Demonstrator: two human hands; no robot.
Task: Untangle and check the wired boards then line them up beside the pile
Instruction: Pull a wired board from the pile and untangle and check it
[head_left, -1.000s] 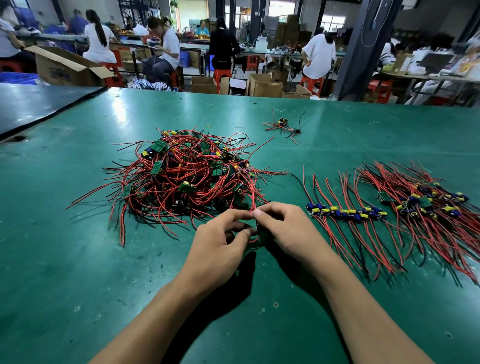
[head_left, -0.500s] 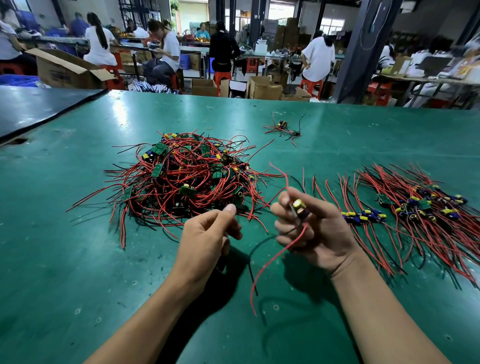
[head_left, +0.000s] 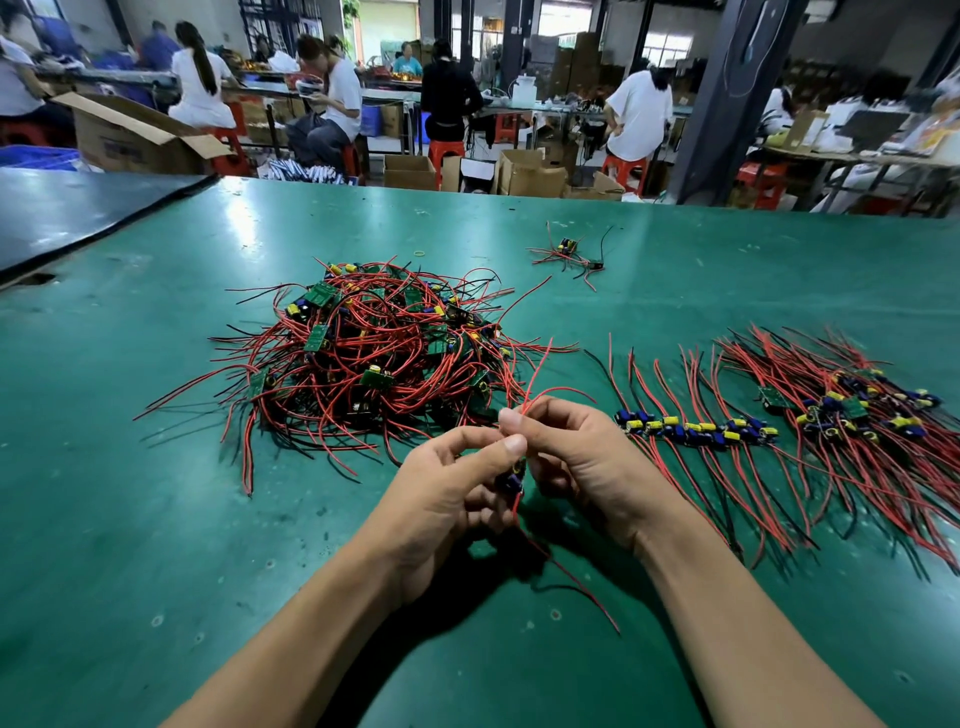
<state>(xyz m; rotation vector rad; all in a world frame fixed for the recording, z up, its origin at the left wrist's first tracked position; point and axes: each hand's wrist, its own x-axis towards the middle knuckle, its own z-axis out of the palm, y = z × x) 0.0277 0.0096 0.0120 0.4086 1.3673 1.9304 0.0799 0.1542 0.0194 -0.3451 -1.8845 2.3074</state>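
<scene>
The left hand is curling its grip round one wired board above the counter, just before the pile. The right hand is pinching its red lead upward, probably freeing it for checking before the row.

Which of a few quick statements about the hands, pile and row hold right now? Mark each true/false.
1. The left hand and right hand both pinch one wired board. True.
2. The tangled pile lies left of the row of boards. True.
3. The row of boards touches the tangled pile. False: bare table separates them.
4. The right hand lies flat on the table. False: it is raised, pinching the wired board.
</scene>
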